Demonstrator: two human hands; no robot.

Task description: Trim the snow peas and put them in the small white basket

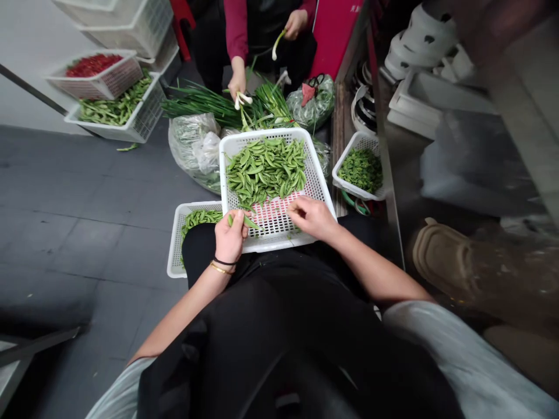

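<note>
A white plastic basket [321,174] rests across my lap, with a heap of green pea pods [266,166] toward its far side. My left hand [231,235] is closed at the basket's near left corner, gripping a pea pod [250,223] that sticks out past the thumb. Over the right part of the basket is my right hand [312,217], its fingers curled and pinched together. Whatever the right fingertips hold, if anything, is too small to make out. Below on the left, a second white basket [175,238] with more pods is partly covered by my leg.
Opposite me, a co-worker's hands [238,78] hold spring onions above a pile of long green stalks [201,102]. Bagged greens [192,145] lie beyond my basket. A basket of leafy greens [360,171] stands at right, beside a metal shelf edge [393,203]. Stacked crates [148,35] rise at back left.
</note>
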